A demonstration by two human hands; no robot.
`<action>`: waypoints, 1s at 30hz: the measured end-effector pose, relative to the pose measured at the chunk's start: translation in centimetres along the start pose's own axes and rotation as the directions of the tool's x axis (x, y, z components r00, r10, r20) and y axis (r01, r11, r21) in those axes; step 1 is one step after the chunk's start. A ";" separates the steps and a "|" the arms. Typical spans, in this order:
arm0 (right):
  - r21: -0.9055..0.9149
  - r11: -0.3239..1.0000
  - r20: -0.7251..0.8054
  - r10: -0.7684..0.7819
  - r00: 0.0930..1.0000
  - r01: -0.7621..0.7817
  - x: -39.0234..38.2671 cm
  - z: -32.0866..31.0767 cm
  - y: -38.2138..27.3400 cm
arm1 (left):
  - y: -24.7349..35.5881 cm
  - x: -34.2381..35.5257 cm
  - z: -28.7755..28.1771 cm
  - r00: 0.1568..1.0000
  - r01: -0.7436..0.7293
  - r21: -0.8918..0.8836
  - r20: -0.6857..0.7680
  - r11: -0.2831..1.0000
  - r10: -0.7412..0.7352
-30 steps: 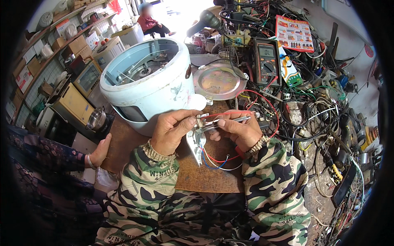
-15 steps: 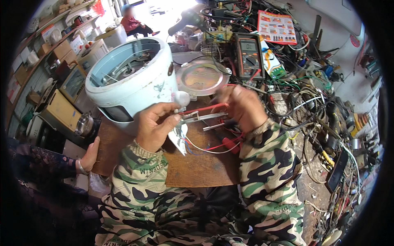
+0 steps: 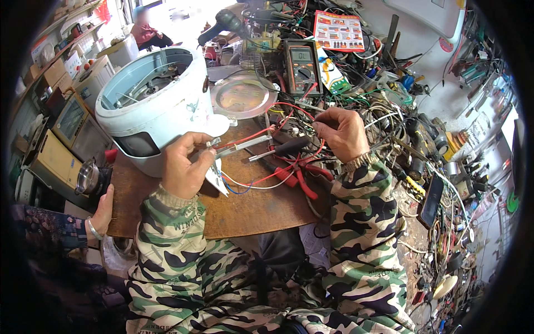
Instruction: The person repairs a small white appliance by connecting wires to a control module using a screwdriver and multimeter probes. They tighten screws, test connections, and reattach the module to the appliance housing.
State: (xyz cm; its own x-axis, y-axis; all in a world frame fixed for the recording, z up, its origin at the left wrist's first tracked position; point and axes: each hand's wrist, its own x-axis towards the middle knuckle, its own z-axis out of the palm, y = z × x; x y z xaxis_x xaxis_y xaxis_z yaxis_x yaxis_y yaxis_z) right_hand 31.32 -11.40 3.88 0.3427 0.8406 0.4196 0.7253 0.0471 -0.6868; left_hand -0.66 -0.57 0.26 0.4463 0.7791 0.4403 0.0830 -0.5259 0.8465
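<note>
My left hand (image 3: pixel 188 166) is closed on a slim metal bracket (image 3: pixel 245 146) with a pale, rounded end piece. A red sleeved wire (image 3: pixel 253 135) runs along the bracket. White, blue and red wires (image 3: pixel 245 185) loop below it over the wooden board. My right hand (image 3: pixel 342 135) is apart from the bracket, thumb and fingertips pinched together beside a thin red wire (image 3: pixel 297 107); what they hold, if anything, cannot be made out. Between the hands lie a black-handled screwdriver (image 3: pixel 286 147) and red-handled pliers (image 3: pixel 305 182).
A pale blue rice cooker body (image 3: pixel 161 119), open at the top, stands left on the wooden board (image 3: pixel 250 214). Behind are a round metal lid (image 3: pixel 245 96) and a multimeter (image 3: pixel 302 67). Tangled wires and parts crowd the right. Another person's hand (image 3: pixel 102 211) rests at the board's left edge.
My right hand has drawn away rightward from the bracket. My left hand still holds the bracket. The view has shifted, so the scene sits further left.
</note>
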 end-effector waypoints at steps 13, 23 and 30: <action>-0.416 0.906 0.208 0.011 0.978 0.078 -3.3 -0.4 -1.0 | -0.5 -1.9 -0.5 0.979 -0.086 0.003 -0.186 0.996 0.085; -0.148 0.989 0.147 0.025 0.989 -0.003 4.6 -2.9 -0.6 | -0.8 -2.0 -0.6 0.980 -0.047 0.009 -0.195 0.999 0.048; -0.344 0.936 0.200 0.146 0.969 -0.070 7.2 7.2 1.4 | -0.1 -2.2 -0.4 0.982 -0.030 0.007 -0.186 1.000 0.031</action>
State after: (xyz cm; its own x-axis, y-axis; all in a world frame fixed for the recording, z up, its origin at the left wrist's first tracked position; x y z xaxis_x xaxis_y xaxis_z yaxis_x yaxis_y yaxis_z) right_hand 30.51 -1.41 1.73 0.3185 0.9291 0.1879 0.8608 -0.2004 -0.4679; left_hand -2.02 -2.08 -0.62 0.2749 0.8124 0.5142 0.0761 -0.5515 0.8307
